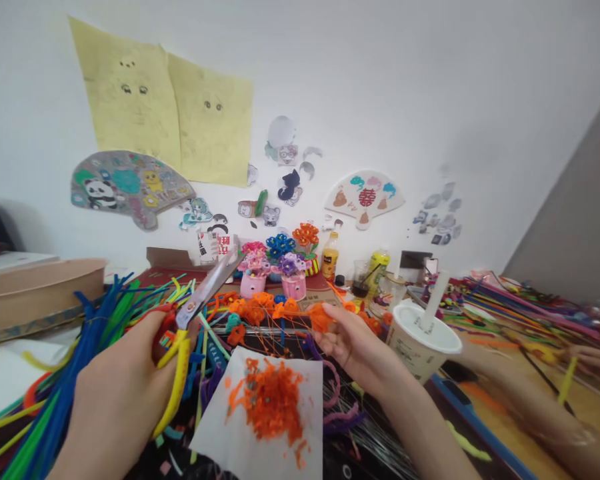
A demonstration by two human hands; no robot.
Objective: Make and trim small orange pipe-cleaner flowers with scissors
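Note:
My left hand (123,387) grips yellow-handled scissors (193,320), their closed blades pointing up and to the right. My right hand (353,343) pinches the end of an orange pipe cleaner piece (320,317) over the table. Between and below the hands lies a white paper sheet (275,440) covered with a heap of orange fuzz clippings (273,400). Small orange pipe cleaner flowers (253,310) sit just behind it.
Bundles of blue and green pipe cleaners (80,347) lie at the left, more coloured ones (520,303) at the right. A lidded paper cup with a straw (423,340) stands by my right wrist. Another person's hand (593,360) shows at the far right. Flower pots (293,277) and bottles (330,257) line the wall.

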